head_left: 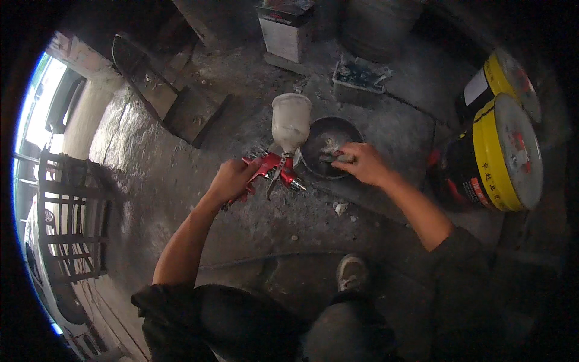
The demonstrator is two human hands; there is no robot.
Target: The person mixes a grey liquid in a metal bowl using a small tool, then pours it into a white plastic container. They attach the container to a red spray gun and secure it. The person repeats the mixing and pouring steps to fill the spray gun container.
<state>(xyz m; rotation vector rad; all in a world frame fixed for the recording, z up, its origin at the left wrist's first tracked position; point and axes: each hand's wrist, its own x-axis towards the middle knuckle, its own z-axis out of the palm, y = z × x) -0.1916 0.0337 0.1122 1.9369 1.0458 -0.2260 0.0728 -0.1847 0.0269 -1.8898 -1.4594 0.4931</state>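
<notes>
Left hand [236, 180]: curled around the red spray gun [279, 169], mid-scene, probably so its pale cup [291, 120] stays upright.
Dark basin [336, 125]: just right of the gun, likely placed to catch drips.
Right hand [363, 163]: pinched closed around a greyish wad [339, 158] over the basin.

Printed characters [478, 194] on yellow-banded bucket [491, 151], lettered container [282, 39]
</notes>
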